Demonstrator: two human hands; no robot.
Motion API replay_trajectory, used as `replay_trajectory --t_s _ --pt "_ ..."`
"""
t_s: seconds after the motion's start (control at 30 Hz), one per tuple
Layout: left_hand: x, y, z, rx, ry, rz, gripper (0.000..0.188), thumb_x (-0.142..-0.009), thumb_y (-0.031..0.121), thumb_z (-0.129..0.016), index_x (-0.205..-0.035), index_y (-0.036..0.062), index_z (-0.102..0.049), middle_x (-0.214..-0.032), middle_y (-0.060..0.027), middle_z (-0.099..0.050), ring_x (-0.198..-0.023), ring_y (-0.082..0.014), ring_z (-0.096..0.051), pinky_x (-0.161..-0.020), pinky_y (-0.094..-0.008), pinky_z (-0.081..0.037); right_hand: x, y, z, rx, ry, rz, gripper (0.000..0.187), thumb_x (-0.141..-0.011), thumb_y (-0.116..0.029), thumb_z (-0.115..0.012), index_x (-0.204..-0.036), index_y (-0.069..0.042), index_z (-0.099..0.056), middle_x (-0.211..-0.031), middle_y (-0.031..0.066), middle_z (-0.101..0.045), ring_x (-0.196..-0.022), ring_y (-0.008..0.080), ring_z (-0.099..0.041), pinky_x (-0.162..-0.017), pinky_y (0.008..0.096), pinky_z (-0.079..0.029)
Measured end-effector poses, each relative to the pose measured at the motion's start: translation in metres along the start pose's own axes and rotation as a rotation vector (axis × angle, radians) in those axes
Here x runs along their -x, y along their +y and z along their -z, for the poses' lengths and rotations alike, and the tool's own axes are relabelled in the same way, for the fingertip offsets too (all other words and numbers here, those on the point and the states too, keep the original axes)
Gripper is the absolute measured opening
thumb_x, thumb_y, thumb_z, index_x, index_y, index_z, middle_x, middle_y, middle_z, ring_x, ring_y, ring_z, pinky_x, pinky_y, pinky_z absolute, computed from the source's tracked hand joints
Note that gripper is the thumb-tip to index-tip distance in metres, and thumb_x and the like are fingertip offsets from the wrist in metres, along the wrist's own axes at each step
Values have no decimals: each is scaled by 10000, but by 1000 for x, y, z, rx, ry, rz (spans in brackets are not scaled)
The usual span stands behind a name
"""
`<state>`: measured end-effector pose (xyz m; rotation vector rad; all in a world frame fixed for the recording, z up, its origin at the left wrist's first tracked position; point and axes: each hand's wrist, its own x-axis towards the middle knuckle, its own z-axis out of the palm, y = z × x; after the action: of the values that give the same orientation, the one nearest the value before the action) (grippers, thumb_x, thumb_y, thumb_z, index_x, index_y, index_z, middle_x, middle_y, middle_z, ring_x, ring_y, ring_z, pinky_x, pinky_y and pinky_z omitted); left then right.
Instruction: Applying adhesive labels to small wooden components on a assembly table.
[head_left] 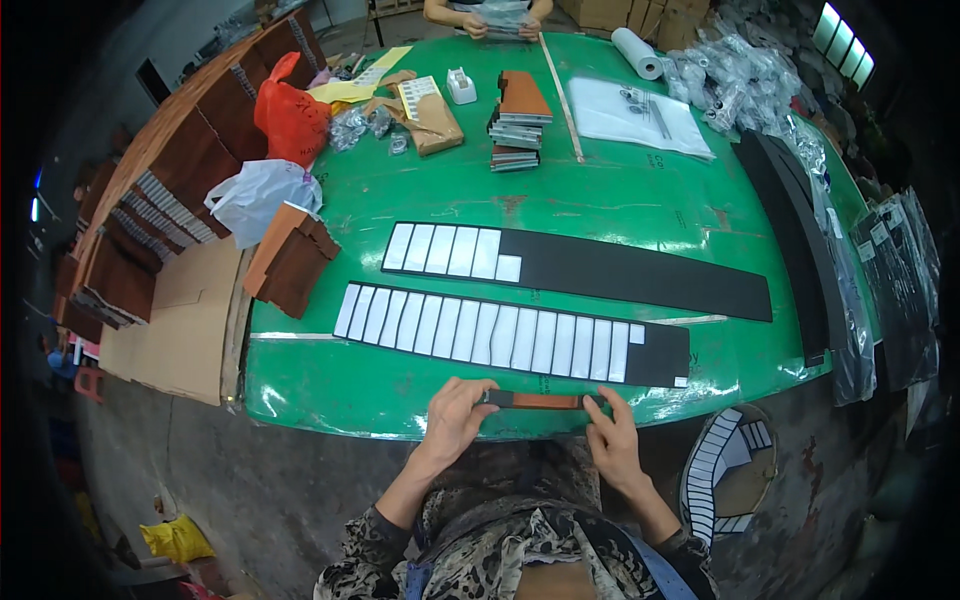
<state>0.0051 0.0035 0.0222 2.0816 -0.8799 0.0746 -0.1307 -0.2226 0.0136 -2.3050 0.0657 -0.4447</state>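
Your left hand [455,412] and right hand [612,440] are both closed on the ends of one brown strip [541,401], fingers pinching it at the near edge of the green tabletop [620,200]. The strip lies crosswise between your hands, its long axis running left to right, with the left hand on its dark left tip and the right hand on its right end; neither hand is nearer than the other. It looks thin, flat and narrow, reddish-brown along the middle and darker at the tips.

Just beyond your hands lies a long black strip [655,355] covered most of its length with a row of white rectangular tabs [480,332], parallel to the piece you hold. Farther out is a second black strip [640,275] with only a few white tabs at its left end. To your far left sits a stack of brown pieces [290,265], a white bag [262,195] and a red bag [290,115]. Across the tabletop another person's hands [500,22] work on something clear. Down by your right hand, a bin [735,470] holds peeled backing.
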Motion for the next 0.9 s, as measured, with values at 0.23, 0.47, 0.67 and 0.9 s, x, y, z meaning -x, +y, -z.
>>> replay_trajectory --t_s 0.23,0.47,0.67,0.9 --pt "-10 7 1 1025 152 738 392 -794 73 -710 -1124 -21 -519 -818 -23 -626 -688 -73 -557 -579 -229 -446 -60 -20 20 -868 -135 -407 682 -876 -62 -573 -1441 -33 -193 -1325 146 -439 -1114 204 -484 -913 328 -439" --pt "-35 27 -20 1124 133 718 386 -839 88 -660 -1154 -17 -465 -1035 -99 -620 -868 -113 -586 -746 -248 -473 -108 -53 -16 -880 -69 -437 559 -906 -89 -552 -1383 23 -284 -1216 119 -508 -1065 159 -508 -925 294 -411" --pt "-93 -1 18 945 63 438 622 -973 509 -278 -1395 52 -297 -1358 -170 -427 -1285 -273 -378 -1023 -431 -325 -112 -41 -14 -981 -178 -424 484 -942 -168 -507 -1354 31 -348 -1184 98 -537 -1072 135 -507 -953 285 -389" --pt "-140 17 17 1052 16 385 823 -896 679 -101 -1414 62 -266 -1311 -155 -486 -1269 -275 -396 -1056 -477 -249 -98 -63 -17 -496 -403 -282 513 -940 -189 -501 -1352 66 -331 -1204 221 -534 -1102 265 -546 -927 338 -416"
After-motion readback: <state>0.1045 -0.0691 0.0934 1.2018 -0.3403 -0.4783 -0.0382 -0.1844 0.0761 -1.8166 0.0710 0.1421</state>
